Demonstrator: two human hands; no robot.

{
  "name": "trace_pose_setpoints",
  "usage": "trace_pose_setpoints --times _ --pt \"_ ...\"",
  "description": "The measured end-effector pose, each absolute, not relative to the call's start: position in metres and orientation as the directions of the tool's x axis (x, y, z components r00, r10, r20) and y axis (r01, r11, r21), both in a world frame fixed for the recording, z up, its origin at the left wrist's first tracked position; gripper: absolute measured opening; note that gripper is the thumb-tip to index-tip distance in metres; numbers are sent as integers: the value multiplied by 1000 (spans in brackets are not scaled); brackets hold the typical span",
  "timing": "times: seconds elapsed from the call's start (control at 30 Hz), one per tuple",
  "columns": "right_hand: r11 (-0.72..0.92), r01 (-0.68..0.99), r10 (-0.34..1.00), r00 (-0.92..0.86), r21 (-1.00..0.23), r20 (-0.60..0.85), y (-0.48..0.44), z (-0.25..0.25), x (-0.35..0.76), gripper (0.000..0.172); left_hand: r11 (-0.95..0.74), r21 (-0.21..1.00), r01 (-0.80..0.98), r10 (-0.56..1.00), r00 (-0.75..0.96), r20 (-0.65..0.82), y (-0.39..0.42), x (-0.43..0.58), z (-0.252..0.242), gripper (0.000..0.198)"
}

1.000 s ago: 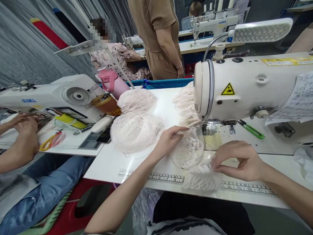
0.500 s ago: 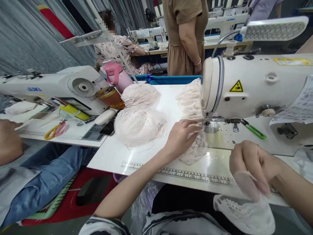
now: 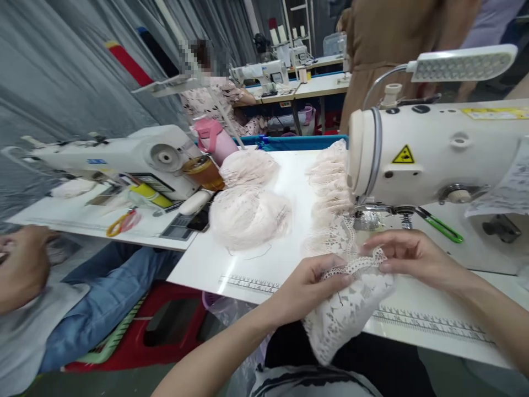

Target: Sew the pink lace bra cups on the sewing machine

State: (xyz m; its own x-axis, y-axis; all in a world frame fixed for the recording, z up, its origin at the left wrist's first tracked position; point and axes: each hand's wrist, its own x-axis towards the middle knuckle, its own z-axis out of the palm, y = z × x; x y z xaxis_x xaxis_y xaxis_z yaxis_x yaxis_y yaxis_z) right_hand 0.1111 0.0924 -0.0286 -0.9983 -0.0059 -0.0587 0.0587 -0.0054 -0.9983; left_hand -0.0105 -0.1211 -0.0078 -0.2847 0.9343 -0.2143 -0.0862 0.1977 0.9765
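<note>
A piece of white lace fabric (image 3: 345, 309) hangs over the front edge of the table, its scalloped band uppermost. My left hand (image 3: 316, 286) pinches it on the left side, thumb on top. On the right, my right hand (image 3: 407, 253) grips the same band between thumb and fingers. Just behind, a gathered strip of pale lace (image 3: 328, 193) lies on the table, running up to the needle area of the sewing machine (image 3: 421, 160). Whether the strip and the held piece are joined cannot be made out.
Two pale fabric bundles (image 3: 248, 218) lie on the left of the white table (image 3: 206, 264). A green-handled thread snipper (image 3: 440, 226) rests by the machine. A co-worker's hand (image 3: 25, 259) is at far left, near another sewing machine (image 3: 136, 154) and orange-handled scissors (image 3: 119, 220).
My right hand has moved left and up to the lace, and both hands now grip it in front of the machine. My left hand has come nearer. The view has shifted.
</note>
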Motion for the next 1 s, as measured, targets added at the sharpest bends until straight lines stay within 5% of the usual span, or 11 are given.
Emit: trace_pose_setpoints --times 0.33,0.6,0.73,0.87,0.93,1.0 --pt "-19 279 -159 -949 -960 -273 67 -41 103 41 288 862 416 891 -447 -81 -157 -100 38 31" --pt "113 228 -3 -973 -967 -229 73 -54 100 45 473 314 823 881 -454 -136 -151 -212 52 32" --pt "300 119 137 -987 -946 -81 80 -62 99 35 585 140 798 807 -590 -13 -150 -226 49 21" --pt "625 -124 169 -942 -771 289 88 -71 98 23 615 49 787 767 -611 195 -144 -194 41 22" --pt "763 -193 107 -904 -618 414 91 -74 96 29 543 65 837 804 -541 247 -136 -160 28 22" --pt "858 -203 39 -891 -473 453 92 -75 94 33 261 170 950 910 -301 284 -126 -121 10 20"
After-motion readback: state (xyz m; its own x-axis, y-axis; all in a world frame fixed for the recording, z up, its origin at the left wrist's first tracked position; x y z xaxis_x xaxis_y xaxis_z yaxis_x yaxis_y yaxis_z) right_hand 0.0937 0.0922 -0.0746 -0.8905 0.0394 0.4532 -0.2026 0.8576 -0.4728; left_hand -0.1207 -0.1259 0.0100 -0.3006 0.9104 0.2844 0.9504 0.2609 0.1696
